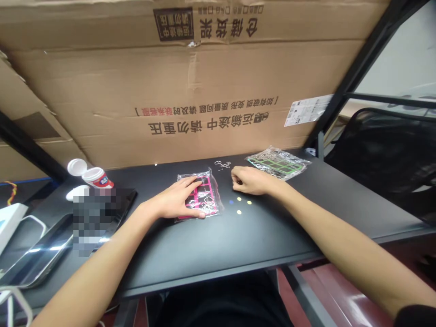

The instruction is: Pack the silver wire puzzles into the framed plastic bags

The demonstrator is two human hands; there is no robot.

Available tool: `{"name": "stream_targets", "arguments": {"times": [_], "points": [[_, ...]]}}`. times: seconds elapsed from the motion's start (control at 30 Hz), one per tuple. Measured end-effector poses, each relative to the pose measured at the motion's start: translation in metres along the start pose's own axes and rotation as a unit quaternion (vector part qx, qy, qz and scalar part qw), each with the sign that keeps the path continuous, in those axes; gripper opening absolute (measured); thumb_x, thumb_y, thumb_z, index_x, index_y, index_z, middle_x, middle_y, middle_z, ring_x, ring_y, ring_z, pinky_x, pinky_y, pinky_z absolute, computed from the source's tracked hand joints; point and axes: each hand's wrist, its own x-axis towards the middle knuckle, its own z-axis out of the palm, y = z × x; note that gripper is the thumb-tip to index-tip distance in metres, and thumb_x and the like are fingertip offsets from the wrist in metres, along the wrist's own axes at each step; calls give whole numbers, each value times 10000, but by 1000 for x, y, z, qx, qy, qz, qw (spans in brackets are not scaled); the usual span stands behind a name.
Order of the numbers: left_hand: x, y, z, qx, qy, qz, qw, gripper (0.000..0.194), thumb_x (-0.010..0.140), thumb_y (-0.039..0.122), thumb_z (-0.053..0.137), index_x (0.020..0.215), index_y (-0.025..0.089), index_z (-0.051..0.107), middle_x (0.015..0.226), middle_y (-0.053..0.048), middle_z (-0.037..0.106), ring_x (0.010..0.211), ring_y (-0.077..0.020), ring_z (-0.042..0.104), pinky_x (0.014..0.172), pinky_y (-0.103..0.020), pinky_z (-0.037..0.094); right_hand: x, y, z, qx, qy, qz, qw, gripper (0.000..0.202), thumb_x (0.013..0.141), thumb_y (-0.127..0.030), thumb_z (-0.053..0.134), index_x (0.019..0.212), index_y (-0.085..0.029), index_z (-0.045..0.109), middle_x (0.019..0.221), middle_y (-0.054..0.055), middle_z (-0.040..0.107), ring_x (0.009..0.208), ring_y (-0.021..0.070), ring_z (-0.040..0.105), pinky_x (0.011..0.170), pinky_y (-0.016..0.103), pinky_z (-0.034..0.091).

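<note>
My left hand [177, 197] lies flat with its fingers spread over a clear plastic bag [217, 195]. Inside the bag are a pink grid frame [210, 186] and, near my thumb, a tangle of white wire-like loops [207, 206]. To the right, my right hand [251, 180] is closed with the fingers curled in; what it holds, if anything, is hidden. Just below it on the table lie several small round discs, among them a yellow disc [249, 202] and a blue disc [231, 201]. Loose white wire-like pieces [223, 165] rest behind my right hand.
A second clear bag with a green grid frame [281, 165] lies at the back right of the black table [190, 254]. Leftward are an open white-and-red tub [98, 178], a phone-like device [41, 250] and white cables. A large cardboard sheet [119, 81] stands behind.
</note>
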Motion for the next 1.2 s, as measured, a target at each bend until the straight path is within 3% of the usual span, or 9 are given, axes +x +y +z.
{"name": "stream_targets", "arguments": {"times": [0.13,0.3,0.47,0.63,0.7,0.8,0.97,1.1,1.2], "points": [[0,-2,1,-2,5,6,1000,1254,818,975,639,1776,249,283,1875,-133,125,1729,-411,163,1403,-556,217,2,2,2,1,21,16,1000,184,901,-182,656,816,-241,504,894,59,686,766,208,594,700,337,411],[0,-1,0,-1,4,6,1000,1265,812,974,647,1777,243,282,1873,-144,132,1725,-426,166,1402,-559,213,4,13,2,134,89,45,986,45,958,-244,628,918,-224,624,933,47,749,816,205,667,778,344,510],[1,-1,0,6,3,8,1000,1275,813,983,633,1780,233,274,1874,-137,130,1730,-405,165,1408,-544,209,7,19,8,321,143,65,934,254,1024,-466,674,985,-218,639,1173,123,799,980,248,754,862,412,633],[1,-1,1,7,7,8,1000,1266,810,980,642,1776,243,287,1872,-135,143,1726,-416,174,1403,-547,223,11,20,14,443,151,84,880,393,974,-572,767,956,-217,599,1040,120,818,840,231,784,813,433,682],[1,-1,1,4,5,6,1000,1269,809,979,644,1777,242,282,1872,-136,144,1725,-421,173,1402,-555,227,11,21,13,438,157,92,880,388,953,-556,794,935,-213,615,941,102,810,787,226,781,801,431,681],[1,0,0,4,3,2,1000,1279,804,988,640,1777,237,285,1871,-143,136,1728,-419,164,1404,-559,222,10,23,11,379,162,93,906,312,939,-491,801,947,-204,678,818,72,793,749,231,778,794,417,665],[1,2,0,8,-1,1,1000,1288,807,998,622,1781,233,268,1874,-141,122,1733,-405,149,1410,-538,208,8,25,8,253,190,104,943,190,930,-380,756,1000,-208,794,893,69,838,848,265,804,909,452,654],[1,2,-1,10,-5,0,1000,1297,809,1001,612,1784,224,258,1875,-142,118,1734,-401,146,1409,-542,207,7,23,8,289,222,102,926,194,913,-359,773,1038,-217,811,1064,84,862,983,289,826,1047,488,643],[1,1,0,9,-1,2,1000,1286,812,993,618,1782,225,266,1875,-140,121,1730,-407,161,1407,-545,212,8,21,11,356,159,74,918,235,912,-371,792,1084,-212,800,1068,89,860,984,287,831,1029,485,664]]}}
